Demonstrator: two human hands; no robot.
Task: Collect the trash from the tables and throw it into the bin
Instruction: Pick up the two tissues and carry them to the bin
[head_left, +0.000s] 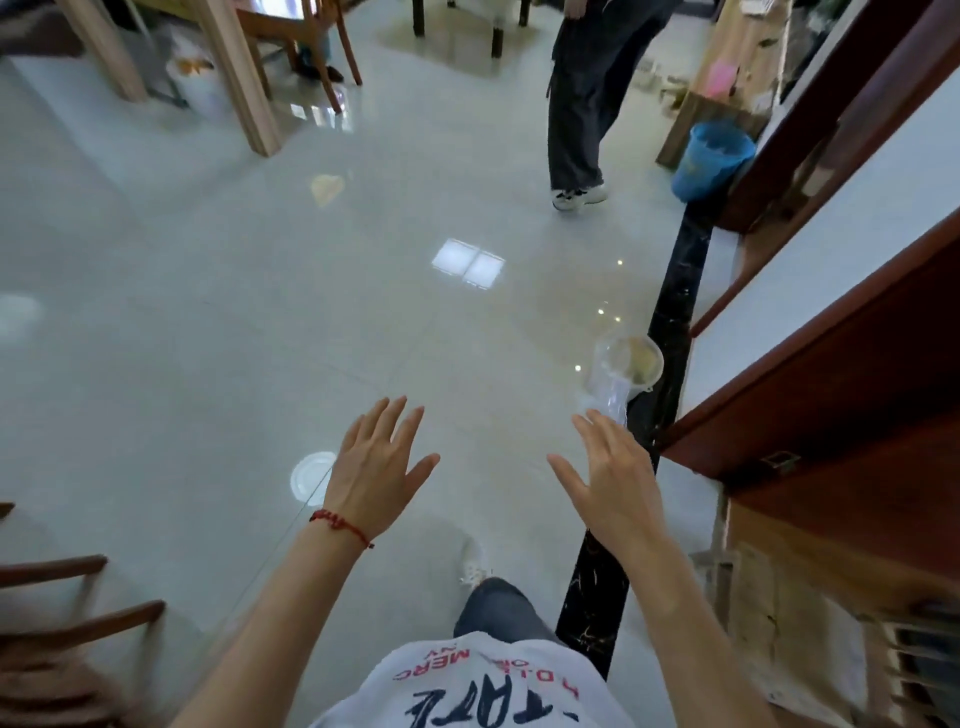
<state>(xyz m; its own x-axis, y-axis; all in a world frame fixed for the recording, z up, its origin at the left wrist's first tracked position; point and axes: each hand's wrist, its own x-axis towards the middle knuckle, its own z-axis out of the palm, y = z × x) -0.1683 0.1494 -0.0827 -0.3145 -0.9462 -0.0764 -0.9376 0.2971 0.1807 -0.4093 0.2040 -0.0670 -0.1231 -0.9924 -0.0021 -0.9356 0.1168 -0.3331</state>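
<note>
Both hands are extended ahead of the torso with fingers straight and spread, grasping nothing: the left hand (376, 467) sits at 6 o'clock, the right hand (610, 475) at 5 o'clock, well apart. A clear plastic container (631, 358) with pale food residue inside lies near the right fingertips, toward 4 o'clock, with a crumpled transparent wrapper (613, 397) trailing from it; whether it rests on the tiled floor (260, 312) or is in the air cannot be determined. A white round lid (309, 478) shows just beside the left wrist at 7 o'clock. The blue bin (711, 158), lined with a blue bag, stands at 2 o'clock against the wooden furniture, well apart from the container. Handling assessment: the container is likely light, thin-walled and easily crushed, with a smooth, possibly greasy surface. Take hold at the stiffer rim, keeping the opening upward to retain the residue. The wrapper is limp; gather it in the same grasp.
</note>
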